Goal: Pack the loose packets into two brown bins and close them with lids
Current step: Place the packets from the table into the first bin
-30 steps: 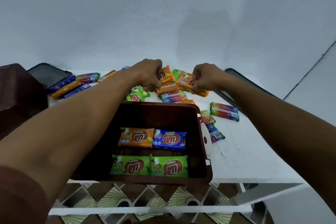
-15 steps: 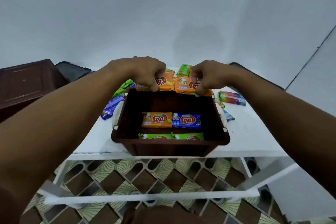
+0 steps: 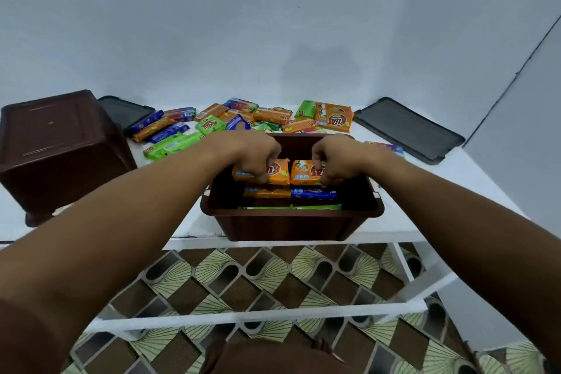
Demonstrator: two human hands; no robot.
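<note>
An open brown bin (image 3: 288,226) stands at the front edge of the white table (image 3: 449,203). My left hand (image 3: 252,153) grips an orange packet (image 3: 280,172) inside the bin's far half. My right hand (image 3: 337,158) grips a second orange packet (image 3: 303,172) beside it. Under them lie an orange packet (image 3: 267,192), a blue packet (image 3: 314,193) and green packets (image 3: 291,207). Several loose packets (image 3: 273,118) lie behind the bin. A second brown bin (image 3: 57,146) sits upside down at the left. Two dark lids lie at the back left (image 3: 124,111) and at the right (image 3: 409,129).
A pale wall rises right behind the table, and another wall closes in on the right. Below the table's front edge run white frame rails (image 3: 258,314) over a patterned tile floor (image 3: 243,279).
Both hands have carried their orange packets from the pile behind the bin over its far rim and down into it. The camera view has shifted, so the overturned bin shows fully.
</note>
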